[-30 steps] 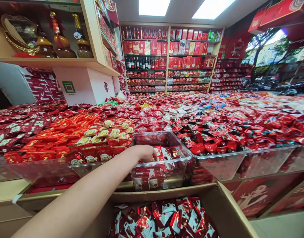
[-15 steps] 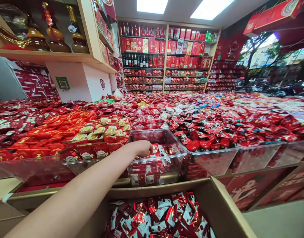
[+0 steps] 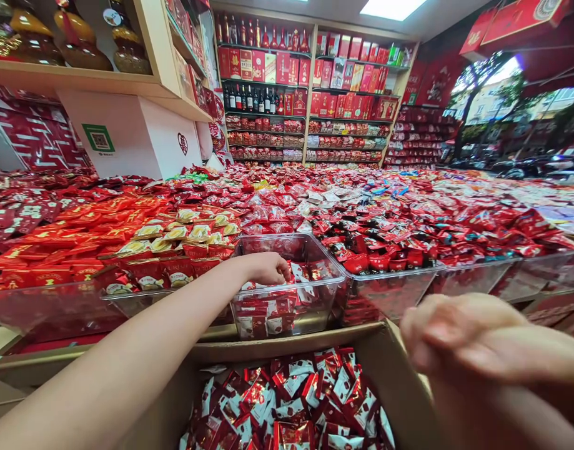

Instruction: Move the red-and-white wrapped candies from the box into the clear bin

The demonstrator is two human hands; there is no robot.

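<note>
The left hand (image 3: 268, 269) hung curled inside the clear bin (image 3: 310, 322), above red-and-white packets (image 3: 303, 273), its fingers too obscured to tell whether the grip held one. Right of the bin, the right hand (image 3: 460, 331) was blurred, its grip equally unreadable; in front of the bin, a carton (image 3: 395, 369) of similar packets (image 3: 287, 394) was cut off below.

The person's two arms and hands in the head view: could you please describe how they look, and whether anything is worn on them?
The left hand wears no visible glove, and the left forearm shows no sleeve, watch or bracelet. The right hand also appears ungloved, but it is too blurred to tell whether a ring is worn.
</note>
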